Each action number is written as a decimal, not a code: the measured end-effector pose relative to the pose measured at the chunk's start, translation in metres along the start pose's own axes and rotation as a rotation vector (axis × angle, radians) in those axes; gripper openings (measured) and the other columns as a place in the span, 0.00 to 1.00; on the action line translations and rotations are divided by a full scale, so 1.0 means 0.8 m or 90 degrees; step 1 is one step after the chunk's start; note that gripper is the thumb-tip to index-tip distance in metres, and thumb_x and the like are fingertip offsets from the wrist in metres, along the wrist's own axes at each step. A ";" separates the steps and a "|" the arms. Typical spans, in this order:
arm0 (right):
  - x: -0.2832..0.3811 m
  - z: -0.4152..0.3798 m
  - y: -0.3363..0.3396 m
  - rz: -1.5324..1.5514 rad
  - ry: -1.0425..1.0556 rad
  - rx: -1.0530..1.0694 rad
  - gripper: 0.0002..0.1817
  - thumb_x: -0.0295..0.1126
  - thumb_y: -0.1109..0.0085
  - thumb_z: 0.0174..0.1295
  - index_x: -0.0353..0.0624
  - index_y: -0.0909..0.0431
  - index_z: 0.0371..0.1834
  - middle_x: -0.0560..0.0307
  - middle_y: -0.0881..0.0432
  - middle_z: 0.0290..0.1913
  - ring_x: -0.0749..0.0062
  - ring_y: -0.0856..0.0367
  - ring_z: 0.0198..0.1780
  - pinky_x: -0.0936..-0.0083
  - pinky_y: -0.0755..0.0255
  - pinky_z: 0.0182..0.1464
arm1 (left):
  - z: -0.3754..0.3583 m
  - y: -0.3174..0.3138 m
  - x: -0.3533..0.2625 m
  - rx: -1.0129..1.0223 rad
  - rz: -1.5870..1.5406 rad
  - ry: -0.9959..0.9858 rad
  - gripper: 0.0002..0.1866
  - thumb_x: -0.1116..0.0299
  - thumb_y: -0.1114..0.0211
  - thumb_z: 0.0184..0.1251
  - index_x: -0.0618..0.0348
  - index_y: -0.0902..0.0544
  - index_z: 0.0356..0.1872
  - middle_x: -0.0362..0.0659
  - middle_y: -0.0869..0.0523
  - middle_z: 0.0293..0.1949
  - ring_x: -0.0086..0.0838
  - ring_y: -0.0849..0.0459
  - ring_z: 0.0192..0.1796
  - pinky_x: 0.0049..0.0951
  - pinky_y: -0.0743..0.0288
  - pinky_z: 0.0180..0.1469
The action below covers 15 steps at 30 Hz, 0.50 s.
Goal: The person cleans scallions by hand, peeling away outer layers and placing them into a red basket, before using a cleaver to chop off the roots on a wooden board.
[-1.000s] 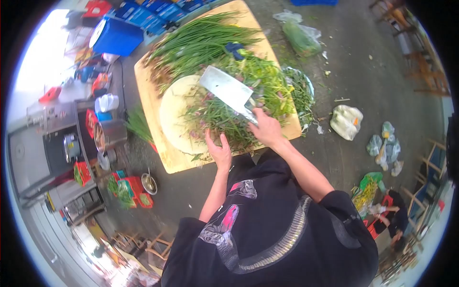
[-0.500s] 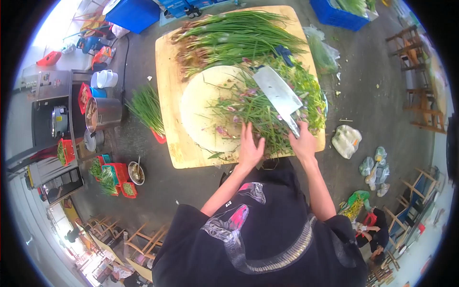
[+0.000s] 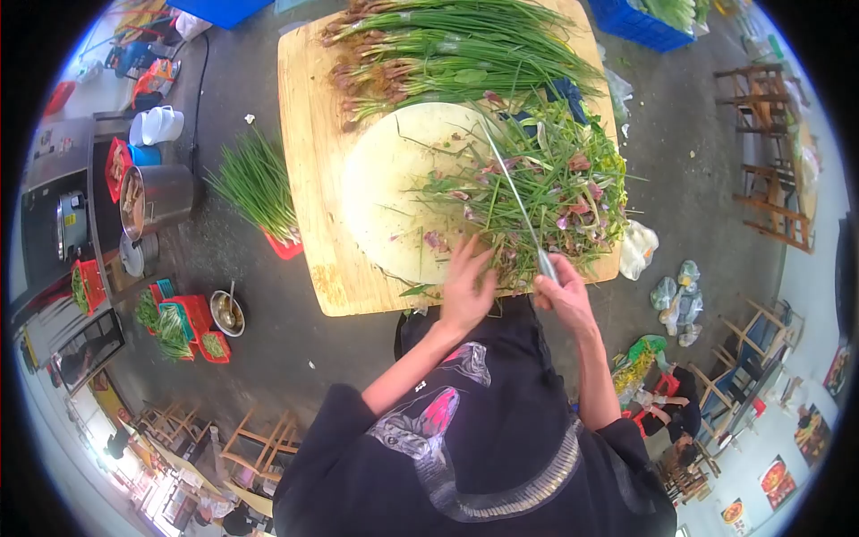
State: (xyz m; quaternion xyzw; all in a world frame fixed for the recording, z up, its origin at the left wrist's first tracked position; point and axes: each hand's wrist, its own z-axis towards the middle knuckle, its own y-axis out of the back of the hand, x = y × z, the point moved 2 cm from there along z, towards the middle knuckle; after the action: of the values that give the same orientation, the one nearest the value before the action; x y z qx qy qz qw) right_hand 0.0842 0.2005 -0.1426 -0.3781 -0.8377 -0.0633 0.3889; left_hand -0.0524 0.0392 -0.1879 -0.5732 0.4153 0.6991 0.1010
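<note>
My right hand (image 3: 567, 291) is wrapped round the handle of a cleaver (image 3: 512, 186). Its blade stands almost edge-on to me and points up and left over a heap of cut greens and purplish trimmings (image 3: 573, 192). Spread fingers of my left hand (image 3: 469, 285) rest at the near edge of the round white chopping board (image 3: 385, 197), beside the scraps; whether they touch them is hard to tell. A big bundle of green onions (image 3: 465, 45), with brownish roots to the left, lies on the far side of the wooden table (image 3: 313, 179).
On the floor to the left are more green onions (image 3: 259, 192) in a red basket, a steel pot (image 3: 157, 201) and a bowl with a ladle (image 3: 226, 313). Plastic bags (image 3: 682, 304) lie at right. Another person (image 3: 676, 407) sits at lower right near wooden chairs.
The cleaver has turned from showing its flat side to nearly edge-on. My left hand's fingers have spread a little. The whole view has shifted slightly.
</note>
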 end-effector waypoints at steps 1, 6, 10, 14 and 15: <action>-0.007 0.001 -0.004 0.024 -0.049 0.047 0.17 0.29 0.33 0.72 0.39 0.24 0.60 0.64 0.20 0.31 0.83 0.24 0.24 0.83 0.28 0.27 | -0.008 0.024 0.012 -0.033 -0.003 0.015 0.18 0.74 0.33 0.70 0.62 0.13 0.60 0.58 0.14 0.64 0.55 0.21 0.72 0.46 0.29 0.75; -0.070 0.021 -0.043 0.080 -0.173 0.248 0.18 0.28 0.34 0.71 0.39 0.23 0.62 0.64 0.23 0.29 0.81 0.28 0.22 0.78 0.29 0.29 | -0.039 0.112 0.101 -0.209 -0.035 0.217 0.13 0.74 0.40 0.81 0.67 0.15 0.60 0.49 0.09 0.54 0.33 0.10 0.55 0.31 0.19 0.62; -0.113 0.027 -0.055 0.073 -0.232 0.335 0.18 0.29 0.34 0.71 0.41 0.21 0.62 0.67 0.22 0.30 0.84 0.29 0.23 0.80 0.30 0.29 | -0.060 0.123 0.146 -0.430 -0.254 0.368 0.14 0.73 0.43 0.84 0.64 0.18 0.64 0.46 0.12 0.58 0.31 0.12 0.57 0.33 0.18 0.63; -0.134 0.053 -0.031 0.095 -0.226 0.276 0.16 0.31 0.34 0.71 0.40 0.19 0.60 0.65 0.20 0.33 0.85 0.28 0.26 0.82 0.31 0.29 | -0.081 0.108 0.152 -0.510 -0.348 0.438 0.15 0.73 0.43 0.85 0.64 0.20 0.66 0.45 0.14 0.60 0.30 0.13 0.56 0.34 0.17 0.62; -0.135 0.058 -0.019 0.112 -0.226 0.226 0.17 0.30 0.34 0.71 0.40 0.19 0.60 0.65 0.20 0.33 0.85 0.28 0.26 0.82 0.31 0.29 | -0.088 0.101 0.148 -0.519 -0.381 0.460 0.15 0.73 0.43 0.85 0.64 0.20 0.66 0.45 0.14 0.60 0.30 0.13 0.55 0.35 0.17 0.62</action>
State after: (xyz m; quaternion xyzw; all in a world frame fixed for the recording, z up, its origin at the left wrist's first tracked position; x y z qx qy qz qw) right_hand 0.0903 0.1452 -0.2468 -0.3804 -0.8546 0.1862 0.3003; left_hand -0.0899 -0.1009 -0.2553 -0.8577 -0.0555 0.5046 -0.0816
